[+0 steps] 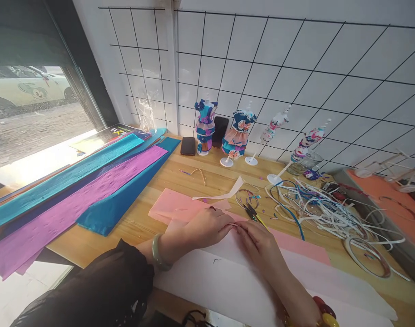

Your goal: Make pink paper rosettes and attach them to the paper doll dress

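Observation:
My left hand (207,226), with a green bangle at its wrist, and my right hand (260,238) meet over the middle of the sheets. Between their pinched fingertips is a thin pinkish strip of paper (233,225), mostly hidden by the fingers. Under both hands spreads a large white sheet of paper (228,281). Pink paper (170,204) sticks out beyond its far edge. Just past my right fingers lies a black and yellow tool (257,215), partly covered by that hand. A curled white paper strip (224,195) rests beyond my left hand.
Long blue and purple paper pieces (125,175) cover the table's left side. Several decorated figures on white stands, one a ruffled doll (205,127), line the wall beside a phone (187,146). Tangled white strips (323,213) and a tape roll (367,257) lie at right.

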Action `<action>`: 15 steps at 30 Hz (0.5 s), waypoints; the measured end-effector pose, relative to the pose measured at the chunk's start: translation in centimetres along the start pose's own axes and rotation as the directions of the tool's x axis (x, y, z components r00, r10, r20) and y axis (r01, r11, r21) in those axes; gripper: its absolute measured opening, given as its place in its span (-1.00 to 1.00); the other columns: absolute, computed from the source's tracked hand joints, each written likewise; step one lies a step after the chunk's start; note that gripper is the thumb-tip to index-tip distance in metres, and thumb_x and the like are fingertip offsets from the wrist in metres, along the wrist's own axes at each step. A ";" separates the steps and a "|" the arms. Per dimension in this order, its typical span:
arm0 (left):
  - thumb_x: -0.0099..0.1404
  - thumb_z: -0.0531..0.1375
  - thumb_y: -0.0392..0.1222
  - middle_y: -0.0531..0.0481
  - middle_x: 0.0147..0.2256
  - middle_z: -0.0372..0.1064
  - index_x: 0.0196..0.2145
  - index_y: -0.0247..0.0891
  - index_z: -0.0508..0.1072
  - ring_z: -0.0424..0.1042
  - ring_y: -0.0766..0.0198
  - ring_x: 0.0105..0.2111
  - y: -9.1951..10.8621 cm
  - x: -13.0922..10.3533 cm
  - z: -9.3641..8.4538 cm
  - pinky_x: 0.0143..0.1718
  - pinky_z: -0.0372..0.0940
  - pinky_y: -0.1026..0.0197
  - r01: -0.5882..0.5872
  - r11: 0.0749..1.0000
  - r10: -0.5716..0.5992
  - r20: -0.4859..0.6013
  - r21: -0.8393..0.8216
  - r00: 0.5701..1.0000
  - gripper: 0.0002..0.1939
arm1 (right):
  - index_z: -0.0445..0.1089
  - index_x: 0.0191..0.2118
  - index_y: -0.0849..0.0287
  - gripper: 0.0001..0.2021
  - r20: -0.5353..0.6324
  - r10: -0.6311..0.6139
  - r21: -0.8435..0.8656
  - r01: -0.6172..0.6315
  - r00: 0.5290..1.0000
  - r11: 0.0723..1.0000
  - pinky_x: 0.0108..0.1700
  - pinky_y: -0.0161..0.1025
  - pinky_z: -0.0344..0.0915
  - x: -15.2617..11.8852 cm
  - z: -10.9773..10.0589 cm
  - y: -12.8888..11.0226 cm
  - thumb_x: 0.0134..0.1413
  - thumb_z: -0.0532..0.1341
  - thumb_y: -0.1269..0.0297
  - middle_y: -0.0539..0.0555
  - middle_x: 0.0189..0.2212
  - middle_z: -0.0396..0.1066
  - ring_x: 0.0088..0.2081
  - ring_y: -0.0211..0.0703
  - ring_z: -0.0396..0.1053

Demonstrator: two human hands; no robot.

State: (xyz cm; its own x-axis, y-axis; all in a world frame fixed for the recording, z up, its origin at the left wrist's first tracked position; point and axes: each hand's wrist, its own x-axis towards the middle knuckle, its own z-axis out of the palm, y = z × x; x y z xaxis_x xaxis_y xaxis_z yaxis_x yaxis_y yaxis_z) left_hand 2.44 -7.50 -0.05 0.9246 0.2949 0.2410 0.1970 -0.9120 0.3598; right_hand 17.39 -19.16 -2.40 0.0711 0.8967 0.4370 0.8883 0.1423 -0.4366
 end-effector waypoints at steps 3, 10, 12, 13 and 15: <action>0.32 -0.06 -0.19 -0.02 -0.42 0.45 -0.35 -0.26 0.43 0.40 0.24 -0.40 -0.1 0.0 0.2 -0.38 0.21 0.24 -0.031 0.999 0.032 -0.005 0.028 0.999 -0.71 | 0.39 -0.22 0.17 -0.80 0.011 0.009 0.010 -0.009 1.000 1.000 -0.25 -0.18 0.33 0.1 0.0 0.0 0.20 0.03 0.33 0.09 -0.32 0.50 -0.28 -0.13 0.42; 0.31 -0.07 -0.19 -0.06 -0.43 0.44 -0.40 -0.27 0.43 0.41 0.20 -0.40 -0.3 -0.1 0.3 -0.38 0.19 0.22 -0.007 0.999 0.007 -0.003 0.039 1.000 -0.69 | 0.40 -0.25 0.14 -0.80 0.036 0.112 0.043 -0.113 0.993 0.993 -0.23 -0.18 0.31 0.0 0.2 -0.5 0.18 0.04 0.30 0.09 -0.31 0.49 -0.26 -0.11 0.41; 0.29 -0.04 -0.21 -0.04 -0.44 0.43 -0.43 -0.27 0.41 0.40 0.23 -0.42 -0.4 -0.1 0.1 -0.40 0.16 0.25 0.002 1.000 -0.002 -0.011 0.002 1.000 -0.72 | 0.40 -0.24 0.13 -0.80 0.050 0.131 0.064 -0.135 0.990 0.989 -0.21 -0.19 0.30 0.0 0.1 -0.7 0.18 0.04 0.27 0.08 -0.29 0.49 -0.24 -0.12 0.40; 0.28 -0.04 -0.23 -0.02 -0.44 0.43 -0.44 -0.26 0.41 0.39 0.25 -0.43 -0.4 -0.2 0.0 -0.41 0.15 0.27 0.003 0.999 -0.004 -0.020 -0.033 1.000 -0.74 | 0.40 -0.23 0.12 -0.79 0.058 0.143 0.068 -0.147 0.988 0.987 -0.20 -0.19 0.30 0.1 -0.1 -0.7 0.18 0.04 0.24 0.08 -0.28 0.48 -0.23 -0.12 0.40; 0.26 -0.04 -0.25 0.02 -0.46 0.42 -0.44 -0.25 0.40 0.36 0.30 -0.46 -0.4 -0.2 -0.1 -0.45 0.11 0.30 0.028 0.991 -0.033 -0.041 -0.127 0.999 -0.75 | 0.37 -0.16 0.13 -0.76 0.059 0.186 0.046 -0.189 0.981 0.981 -0.18 -0.19 0.30 0.4 -0.7 -0.4 0.17 0.05 0.19 0.10 -0.25 0.47 -0.21 -0.12 0.39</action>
State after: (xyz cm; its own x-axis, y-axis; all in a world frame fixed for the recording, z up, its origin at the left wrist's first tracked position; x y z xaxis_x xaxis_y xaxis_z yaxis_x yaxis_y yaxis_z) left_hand 2.08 -7.14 -0.16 0.9035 0.3363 0.2656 0.1794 -0.8597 0.4783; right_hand 17.39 -19.17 -1.56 0.2086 0.9306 0.3008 0.8371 -0.0109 -0.5470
